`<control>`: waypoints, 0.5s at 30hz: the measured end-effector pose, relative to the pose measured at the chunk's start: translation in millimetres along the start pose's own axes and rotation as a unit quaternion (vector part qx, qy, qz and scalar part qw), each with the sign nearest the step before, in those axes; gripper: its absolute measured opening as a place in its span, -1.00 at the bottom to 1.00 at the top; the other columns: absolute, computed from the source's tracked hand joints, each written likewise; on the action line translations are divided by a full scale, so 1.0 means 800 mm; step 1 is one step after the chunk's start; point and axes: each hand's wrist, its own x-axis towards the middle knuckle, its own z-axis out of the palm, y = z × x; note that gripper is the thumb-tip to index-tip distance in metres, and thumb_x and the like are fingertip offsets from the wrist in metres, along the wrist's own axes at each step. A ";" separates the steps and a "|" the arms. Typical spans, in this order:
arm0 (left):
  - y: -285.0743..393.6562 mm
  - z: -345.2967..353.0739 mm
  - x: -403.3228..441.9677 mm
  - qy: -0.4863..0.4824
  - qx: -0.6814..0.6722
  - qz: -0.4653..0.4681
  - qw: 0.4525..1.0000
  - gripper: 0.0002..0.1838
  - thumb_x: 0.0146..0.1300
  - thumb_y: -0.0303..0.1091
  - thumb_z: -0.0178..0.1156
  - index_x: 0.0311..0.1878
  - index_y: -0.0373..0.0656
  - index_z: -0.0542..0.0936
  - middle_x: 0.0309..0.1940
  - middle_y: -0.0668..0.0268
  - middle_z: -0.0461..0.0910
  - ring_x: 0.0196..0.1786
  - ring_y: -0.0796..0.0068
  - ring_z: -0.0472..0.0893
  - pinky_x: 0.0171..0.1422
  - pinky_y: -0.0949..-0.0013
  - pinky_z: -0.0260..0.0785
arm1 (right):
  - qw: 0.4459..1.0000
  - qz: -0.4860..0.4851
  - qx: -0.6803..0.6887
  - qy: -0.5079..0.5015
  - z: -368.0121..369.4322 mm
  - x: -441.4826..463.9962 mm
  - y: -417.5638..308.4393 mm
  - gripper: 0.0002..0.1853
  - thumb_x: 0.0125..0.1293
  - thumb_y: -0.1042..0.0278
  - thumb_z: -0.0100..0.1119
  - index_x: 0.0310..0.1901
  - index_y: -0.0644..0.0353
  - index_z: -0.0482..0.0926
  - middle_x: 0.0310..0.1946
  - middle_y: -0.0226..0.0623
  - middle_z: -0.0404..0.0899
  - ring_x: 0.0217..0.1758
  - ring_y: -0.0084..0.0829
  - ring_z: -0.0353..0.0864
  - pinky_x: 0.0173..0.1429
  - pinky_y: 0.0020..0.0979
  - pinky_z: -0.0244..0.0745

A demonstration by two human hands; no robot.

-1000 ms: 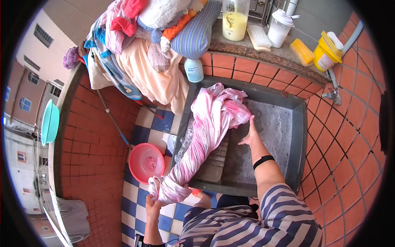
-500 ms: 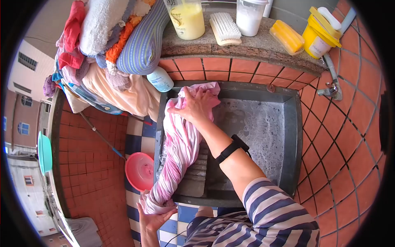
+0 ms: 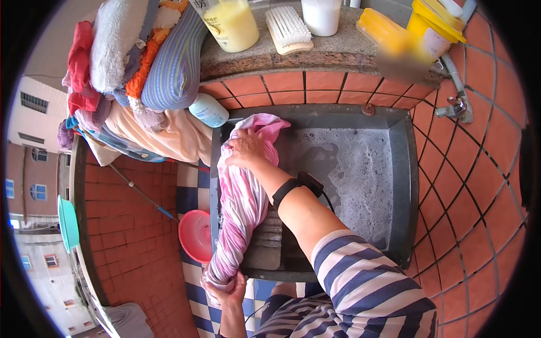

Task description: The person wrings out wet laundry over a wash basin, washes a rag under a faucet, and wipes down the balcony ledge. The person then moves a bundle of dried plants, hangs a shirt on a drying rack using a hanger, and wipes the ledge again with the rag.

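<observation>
A long pink-and-white cloth (image 3: 239, 203), wet-looking and twisted, lies along the left side of the dark grey sink (image 3: 403, 186). Its far end bunches near the back left corner, where my right hand (image 3: 246, 147) presses and grips it, fingers curled into the folds. At the near end, my left hand (image 3: 228, 290) is wrapped round the cloth just outside the sink's front edge. Beside the cloth, a ribbed washboard surface (image 3: 269, 239) shows partly. Soapy water (image 3: 363, 186) with foam covers the sink's bottom on the right.
A scrub brush (image 3: 288, 28), a tub of yellow liquid (image 3: 231, 25) and a white tub (image 3: 321, 16) stand on the ledge. A bottle (image 3: 209, 110) and piled laundry (image 3: 169, 67) are at the left. A pink basin (image 3: 195, 236) is below; a tap (image 3: 455, 107) is on the right.
My left hand has closed round the near end of the cloth, which it earlier held more loosely from below. My right hand now grips the far end with fingers more curled. The view has shifted slightly.
</observation>
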 end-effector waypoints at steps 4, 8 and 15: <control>-0.047 0.018 -0.041 -0.171 0.172 -0.131 0.961 0.30 -0.29 0.40 0.36 0.34 -0.34 0.02 0.28 -0.07 0.16 0.27 0.02 0.30 0.28 0.08 0.30 | 0.999 0.007 0.005 0.047 0.003 -0.009 0.005 -0.43 -0.34 -0.11 0.38 -0.15 -0.18 0.66 0.05 -0.37 0.42 0.17 -0.16 0.32 0.18 0.09 0.22; -0.065 0.083 -0.047 -0.085 0.054 -0.173 0.980 0.35 -0.36 0.46 0.35 0.34 -0.35 0.02 0.25 -0.02 0.19 0.22 0.02 0.33 0.29 0.04 0.28 | 0.999 0.000 0.018 0.046 -0.004 -0.018 0.004 -0.46 -0.28 -0.04 0.37 -0.12 -0.16 0.65 0.11 -0.38 0.40 0.26 -0.17 0.27 0.24 0.13 0.17; -0.019 0.012 -0.020 -0.060 0.108 -0.086 0.989 0.03 -0.21 0.49 0.24 0.16 -0.20 0.37 0.11 0.14 0.40 0.14 0.22 0.40 0.27 0.10 0.19 | 0.995 -0.045 0.047 0.076 0.009 -0.011 0.039 -0.39 -0.28 -0.13 0.38 -0.09 -0.10 0.64 0.15 -0.30 0.39 0.27 -0.15 0.28 0.26 0.07 0.17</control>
